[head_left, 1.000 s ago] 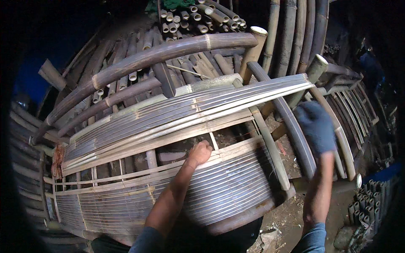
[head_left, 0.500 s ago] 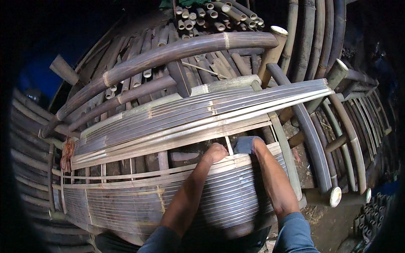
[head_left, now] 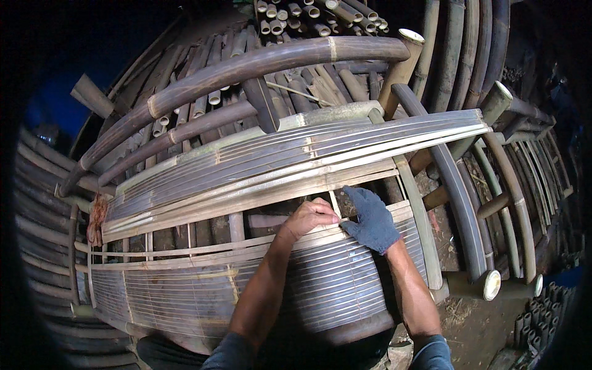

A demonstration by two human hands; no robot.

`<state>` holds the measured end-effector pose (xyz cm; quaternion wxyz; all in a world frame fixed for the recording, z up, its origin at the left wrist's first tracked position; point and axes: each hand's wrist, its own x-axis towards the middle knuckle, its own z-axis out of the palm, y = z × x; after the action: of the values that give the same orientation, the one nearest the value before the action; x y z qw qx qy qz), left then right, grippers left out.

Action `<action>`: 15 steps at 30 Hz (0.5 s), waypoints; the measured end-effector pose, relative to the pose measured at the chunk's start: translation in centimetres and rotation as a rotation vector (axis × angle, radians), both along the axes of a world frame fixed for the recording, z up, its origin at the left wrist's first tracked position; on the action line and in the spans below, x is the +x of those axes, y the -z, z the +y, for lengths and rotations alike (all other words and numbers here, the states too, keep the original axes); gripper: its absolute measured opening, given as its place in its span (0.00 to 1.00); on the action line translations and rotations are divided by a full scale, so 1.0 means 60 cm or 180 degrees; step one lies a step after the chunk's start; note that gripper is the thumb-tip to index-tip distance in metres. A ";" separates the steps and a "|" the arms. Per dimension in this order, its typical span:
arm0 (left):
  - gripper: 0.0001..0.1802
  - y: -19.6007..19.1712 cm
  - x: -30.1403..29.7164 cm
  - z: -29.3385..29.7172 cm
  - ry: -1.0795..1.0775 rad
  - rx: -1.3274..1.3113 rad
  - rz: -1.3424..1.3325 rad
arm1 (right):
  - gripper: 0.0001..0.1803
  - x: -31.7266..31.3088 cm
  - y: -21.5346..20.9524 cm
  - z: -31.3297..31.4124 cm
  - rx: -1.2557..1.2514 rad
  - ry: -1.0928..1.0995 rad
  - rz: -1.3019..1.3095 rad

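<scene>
A bamboo bench frame holds a slatted panel (head_left: 185,296) of thin bamboo strips in front of me. Pale loose bamboo strips (head_left: 265,250) run along its far edge. My bare left hand (head_left: 309,217) is closed at this edge, thumb and fingers pinched together beside a narrow upright bamboo strip (head_left: 335,203). What lies in the pinch is too small to make out. Just right of that strip, my right hand (head_left: 372,222) wears a dark grey glove. Its thumb and forefinger are spread apart, with the thumb close to the left fingertips.
Across the gap lies a second bundle of bamboo slats (head_left: 296,154). Behind it rises a thick curved bamboo rail (head_left: 271,58). An orange string bundle (head_left: 97,219) hangs at the left end. Bamboo poles (head_left: 302,21) are stacked at the back; another bamboo frame (head_left: 502,203) stands right.
My right hand has turned and come out from behind the panel's edge, its gloved fingers now showing. My left hand has shifted slightly right and nearer the upright strip, its fist now a pinch.
</scene>
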<state>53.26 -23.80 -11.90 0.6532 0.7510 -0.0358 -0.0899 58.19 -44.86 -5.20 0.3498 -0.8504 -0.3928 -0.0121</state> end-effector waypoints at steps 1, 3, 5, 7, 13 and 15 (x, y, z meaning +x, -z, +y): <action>0.14 -0.001 0.005 -0.005 0.0035 -0.0009 0.0011 | 0.26 -0.003 -0.006 -0.005 0.0062 0.0115 0.0007; 0.14 -0.003 0.012 -0.013 0.0099 -0.0026 0.0030 | 0.20 0.003 0.025 -0.015 0.0064 -0.0027 -0.0329; 0.13 -0.012 0.008 -0.008 0.0119 -0.0033 0.0092 | 0.14 -0.003 0.038 -0.017 0.0100 -0.0067 -0.0413; 0.12 -0.017 0.004 -0.005 0.0182 -0.0123 0.0215 | 0.09 -0.018 0.045 -0.021 0.0143 0.0050 -0.0254; 0.13 -0.001 0.010 -0.004 0.0083 -0.0340 0.0249 | 0.12 -0.065 0.013 -0.109 0.1758 0.0770 0.2694; 0.15 0.017 0.007 0.005 0.0023 -0.0257 0.0266 | 0.13 -0.084 -0.017 -0.132 0.0961 0.0696 0.2286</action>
<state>53.70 -23.49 -12.91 0.6836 0.7194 -0.0149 -0.1220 53.13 -52.76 -4.18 0.5825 -0.7764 -0.1466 0.1911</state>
